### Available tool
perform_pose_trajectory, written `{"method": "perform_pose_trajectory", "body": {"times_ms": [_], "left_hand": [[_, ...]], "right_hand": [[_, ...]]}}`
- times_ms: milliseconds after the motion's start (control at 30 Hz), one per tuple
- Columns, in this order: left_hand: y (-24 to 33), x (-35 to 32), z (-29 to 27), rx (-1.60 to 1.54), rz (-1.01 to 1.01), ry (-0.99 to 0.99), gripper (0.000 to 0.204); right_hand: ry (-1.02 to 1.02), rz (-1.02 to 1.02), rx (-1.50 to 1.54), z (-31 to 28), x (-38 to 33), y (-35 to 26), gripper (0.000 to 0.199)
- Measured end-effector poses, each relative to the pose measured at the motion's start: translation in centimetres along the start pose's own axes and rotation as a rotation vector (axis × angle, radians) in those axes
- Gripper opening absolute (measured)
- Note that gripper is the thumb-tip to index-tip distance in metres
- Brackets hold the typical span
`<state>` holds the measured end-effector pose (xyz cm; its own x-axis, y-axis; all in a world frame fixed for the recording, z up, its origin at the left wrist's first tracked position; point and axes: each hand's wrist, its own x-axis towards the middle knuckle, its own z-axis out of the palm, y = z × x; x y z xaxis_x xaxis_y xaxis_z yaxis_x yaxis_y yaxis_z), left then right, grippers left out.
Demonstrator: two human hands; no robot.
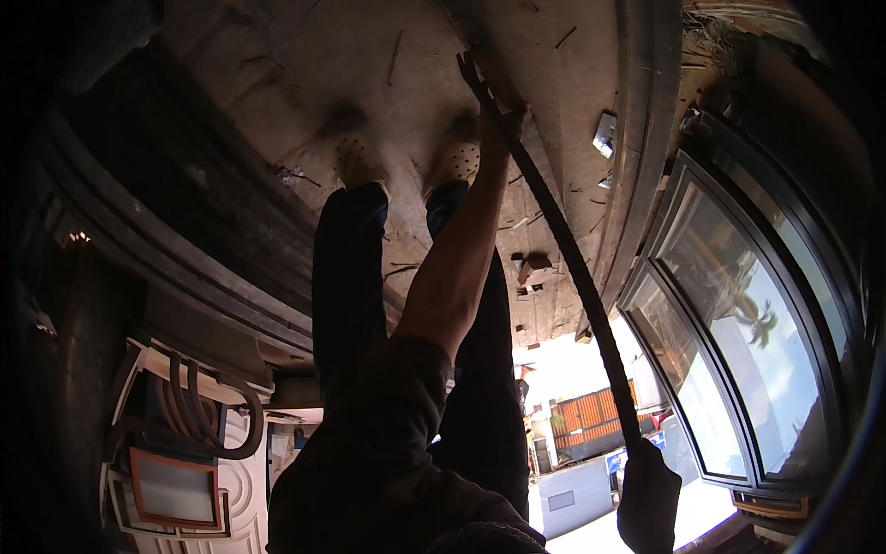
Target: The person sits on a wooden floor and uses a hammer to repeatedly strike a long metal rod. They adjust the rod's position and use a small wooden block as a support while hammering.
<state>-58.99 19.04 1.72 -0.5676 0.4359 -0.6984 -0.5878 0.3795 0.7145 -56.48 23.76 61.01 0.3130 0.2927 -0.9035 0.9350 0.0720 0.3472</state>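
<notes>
Dark and ridged, a long bar is slanting from near right toward far centre. The right hand is gripping its near end; the left hand is reaching by its forked far end, its hold impossible to tell.

Hands in shadow

The left hand is too dark to tell its grip on the bar. The right hand, a silhouette, is cut off below. A pale item near the floor's right edge is too small to name.
</notes>
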Motion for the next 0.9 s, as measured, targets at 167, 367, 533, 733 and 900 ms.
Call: {"method": "perform_pose_trajectory", "body": {"times_ms": [167,367,533,733,900], "left_hand": [[-4.1,2.5,-2.5,0.339,0.384,0.220,0.074],[-1.2,0.9,-0.2,0.186,0.113,0.121,0.051],[-0.6,1.6,-0.1,0.374,0.046,0.119,0.075],[3.3,0.7,0.7,0.604,-0.022,0.228,0.063],[3.6,2.2,-1.6,0.601,-0.114,0.092,0.067]], "right_hand": [[0.026,-0.033,-0.096,-1.5,-1.7,0.1,0.032],[0.044,0.025,-0.138,-2.6,-2.0,-0.8,0.034],[0.060,0.038,-0.196,-2.8,-1.5,-2.2,0.035],[0.082,0.034,-0.231,-3.8,-1.1,-1.9,0.037],[0.170,-0.034,-0.261,-3.7,-0.7,-0.9,0.031]]}}
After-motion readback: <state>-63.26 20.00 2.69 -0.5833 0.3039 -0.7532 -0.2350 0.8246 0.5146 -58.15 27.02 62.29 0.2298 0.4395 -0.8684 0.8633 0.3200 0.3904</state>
